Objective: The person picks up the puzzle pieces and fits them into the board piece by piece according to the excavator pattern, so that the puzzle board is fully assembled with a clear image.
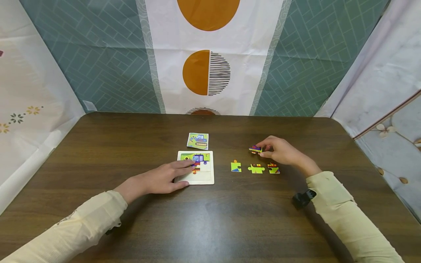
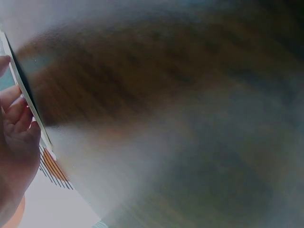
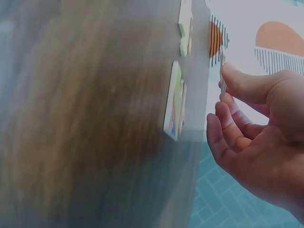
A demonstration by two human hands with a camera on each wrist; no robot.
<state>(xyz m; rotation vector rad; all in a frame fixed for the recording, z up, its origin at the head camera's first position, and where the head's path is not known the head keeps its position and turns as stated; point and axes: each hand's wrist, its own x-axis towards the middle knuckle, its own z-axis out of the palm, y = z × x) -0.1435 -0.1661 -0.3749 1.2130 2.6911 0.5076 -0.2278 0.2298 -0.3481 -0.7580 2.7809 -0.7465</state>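
My right hand [image 1: 279, 150] pinches a purple and yellow-striped jigsaw piece [image 1: 254, 149] between thumb and fingers. In the right wrist view that piece [image 3: 223, 78] appears edge-on, held off the table. My left hand [image 1: 166, 177] rests on the left part of a white-framed puzzle board [image 1: 207, 179], its fingers extended across the fitted pieces. Those pieces show part of a purple vehicle on green; the fingers hide some of them, and the board's lower right is bare white. Three loose pieces lie to the right: a green and blue one [image 1: 235, 167], a green one [image 1: 256, 169] and a green and red one [image 1: 273, 168].
A picture card [image 1: 198, 141] of a purple digger lies just beyond the board. The brown table [image 1: 148, 223] ends at a patterned cloth [image 1: 210, 40] behind. White cloths hang on both sides.
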